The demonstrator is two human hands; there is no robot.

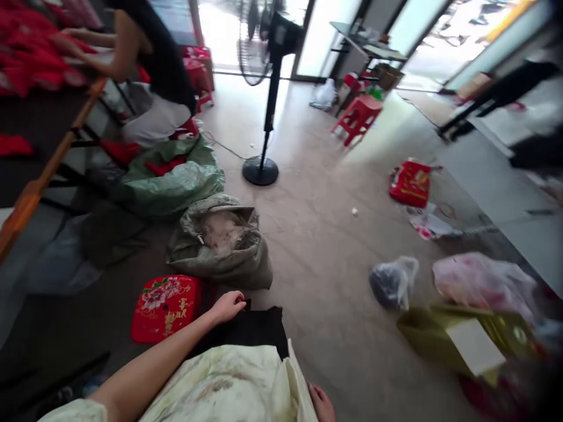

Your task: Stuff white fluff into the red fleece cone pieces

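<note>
My left hand [229, 306] is closed, its curled fingertips pinching the far corner of a black cloth [261, 327] that lies over my lap. Part of that grip is hidden under the fingers. A stained pale yellow apron [229, 381] covers my front and overlaps the cloth. My right hand [322, 403] hangs low at my side, half behind the apron's edge, with its fingers out of sight. Just left of my left hand is a red stool with a flower print [166, 308]. Beyond the hand stands an open grey-green woven sack [220, 261] with pale fluffy stuff inside.
A black standing fan [260, 171] is ahead. A green sack [176, 181] lies by a wood-edged table [65, 146], where another person [149, 58] handles red cloth. To the right are plastic bags [484, 281], an olive box [440, 334] and a red bag [411, 183].
</note>
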